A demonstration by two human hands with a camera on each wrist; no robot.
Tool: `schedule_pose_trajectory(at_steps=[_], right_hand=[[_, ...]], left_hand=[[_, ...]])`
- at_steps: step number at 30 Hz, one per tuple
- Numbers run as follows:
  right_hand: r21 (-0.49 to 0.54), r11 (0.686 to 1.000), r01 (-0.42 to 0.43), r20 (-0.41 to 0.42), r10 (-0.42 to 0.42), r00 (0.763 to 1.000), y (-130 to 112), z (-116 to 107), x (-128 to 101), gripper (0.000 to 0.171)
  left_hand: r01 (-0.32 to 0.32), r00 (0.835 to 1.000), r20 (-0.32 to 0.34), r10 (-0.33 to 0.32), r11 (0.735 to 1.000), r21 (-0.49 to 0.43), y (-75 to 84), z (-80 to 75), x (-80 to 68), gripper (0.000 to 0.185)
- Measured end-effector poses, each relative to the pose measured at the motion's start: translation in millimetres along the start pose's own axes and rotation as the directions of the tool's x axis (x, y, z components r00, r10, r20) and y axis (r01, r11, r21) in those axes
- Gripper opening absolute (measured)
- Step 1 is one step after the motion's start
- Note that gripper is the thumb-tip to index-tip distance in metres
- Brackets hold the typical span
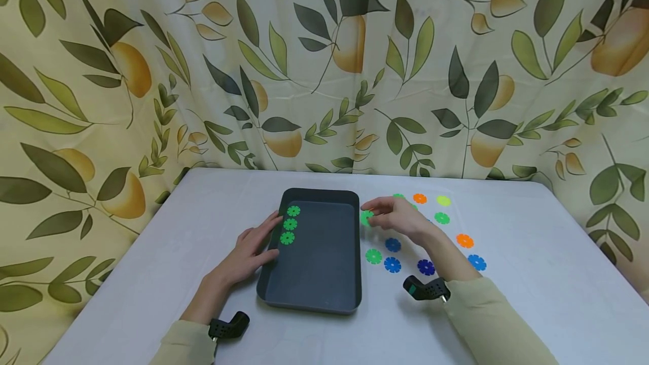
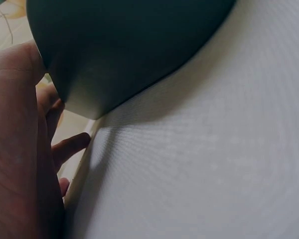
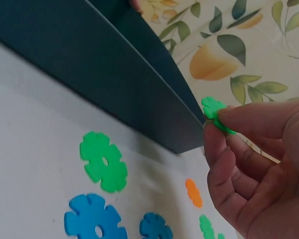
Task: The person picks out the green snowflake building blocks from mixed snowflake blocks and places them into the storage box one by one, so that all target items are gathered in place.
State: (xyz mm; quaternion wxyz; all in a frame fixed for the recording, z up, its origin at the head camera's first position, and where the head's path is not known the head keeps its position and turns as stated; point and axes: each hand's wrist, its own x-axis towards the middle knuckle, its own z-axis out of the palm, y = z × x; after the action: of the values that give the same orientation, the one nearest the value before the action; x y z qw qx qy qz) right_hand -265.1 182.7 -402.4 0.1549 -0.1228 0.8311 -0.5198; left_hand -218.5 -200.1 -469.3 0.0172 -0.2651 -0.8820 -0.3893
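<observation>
My right hand (image 1: 400, 218) pinches a green flower-shaped plastic disc (image 3: 212, 108) between thumb and fingertips, just off the tray's right wall. The dark rectangular baking tray (image 1: 314, 304) lies on the table, with three green discs (image 1: 290, 224) in a column along its left side. At the tray's left rim my left hand (image 1: 248, 255) rests with its fingers fairly straight and the thumb spread. In the left wrist view, that hand (image 2: 15, 139) lies against the tray's outer wall (image 2: 119, 55). Palm and fingers partly hide the loose discs behind the right hand.
Loose discs lie right of the tray: blue (image 1: 392, 265), dark blue (image 1: 426, 267), green (image 1: 373, 256), orange (image 1: 465, 240) and yellow-green (image 1: 443, 200). A white cloth covers the table (image 1: 532, 297). Behind it hangs a leaf-patterned curtain (image 1: 324, 111).
</observation>
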Motion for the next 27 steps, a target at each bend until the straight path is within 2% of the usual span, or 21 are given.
schedule_pose_trajectory(at_steps=[8, 14, 20, 27], right_hand=[[0.020, 1.000, -0.014, -0.004, 0.014, 1.000, -16.5, 9.8, 6.6, 0.040], [0.034, 0.999, 0.018, -0.021, -0.017, 1.000, -33.5, 19.7, 10.3, 0.041], [0.072, 0.997, 0.026, -0.048, -0.023, 0.999, -34.6, 32.1, 23.1, 0.041], [0.115, 0.993, 0.021, -0.038, -0.017, 0.999, -43.3, 44.7, 31.3, 0.042]], left_hand=[[0.004, 1.000, 0.001, -0.004, 1.000, 0.002, 0.0, 0.2, -0.1, 0.069], [0.007, 1.000, 0.002, -0.007, 1.000, -0.001, -0.4, 0.4, 0.1, 0.069], [0.013, 1.000, 0.004, -0.013, 1.000, -0.001, -0.2, -0.1, -0.1, 0.069], [0.012, 1.000, 0.009, -0.012, 1.000, -0.002, 0.7, -0.5, 0.6, 0.069]])
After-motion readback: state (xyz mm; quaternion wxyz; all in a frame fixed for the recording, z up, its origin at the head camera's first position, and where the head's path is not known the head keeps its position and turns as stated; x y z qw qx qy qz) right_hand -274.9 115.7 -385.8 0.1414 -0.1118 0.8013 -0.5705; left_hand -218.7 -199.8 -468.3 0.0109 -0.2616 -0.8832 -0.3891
